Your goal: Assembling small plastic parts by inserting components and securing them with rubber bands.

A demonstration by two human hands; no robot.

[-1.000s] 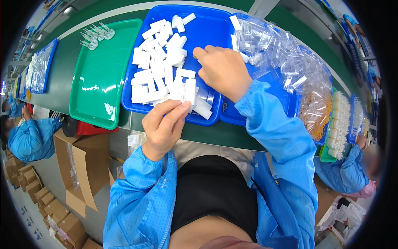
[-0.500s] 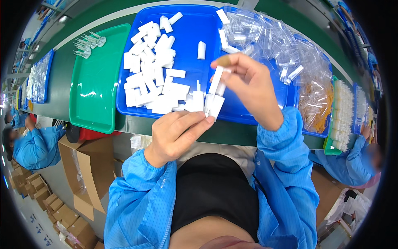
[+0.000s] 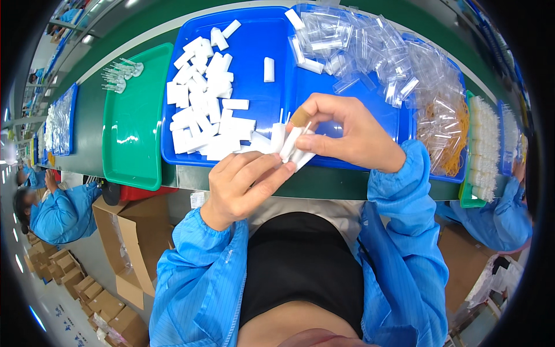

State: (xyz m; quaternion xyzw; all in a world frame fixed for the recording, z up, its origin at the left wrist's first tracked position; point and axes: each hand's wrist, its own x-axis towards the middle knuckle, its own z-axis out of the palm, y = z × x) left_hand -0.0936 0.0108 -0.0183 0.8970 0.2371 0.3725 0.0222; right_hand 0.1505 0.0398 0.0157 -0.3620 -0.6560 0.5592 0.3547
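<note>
My left hand (image 3: pixel 240 188) is closed low around a small cluster of white blocks with thin prongs standing up from it. Its base is hidden by my fingers. My right hand (image 3: pixel 355 136), with a tan finger cover (image 3: pixel 299 117) on one fingertip, pinches a slim white block (image 3: pixel 292 141) in this cluster, with a prong tip showing beside it. Just beyond my hands, many loose white blocks (image 3: pixel 211 81) lie heaped in a blue tray (image 3: pixel 260 32). One white block (image 3: pixel 269 70) lies apart from the heap.
Left of the blue tray stands a green tray (image 3: pixel 136 156) holding several clear pronged pieces (image 3: pixel 122 74). To the right, clear plastic sleeves (image 3: pixel 370 46) and yellow rubber bands (image 3: pixel 454 139) fill more blue trays. An opened carton (image 3: pixel 136 231) stands at lower left. Co-workers in blue sit either side.
My right hand has lowered the slim white block toward the cluster in my left hand, and a prong tip now shows beside it. The left hand stays nearly in place. The view has shifted slightly.
</note>
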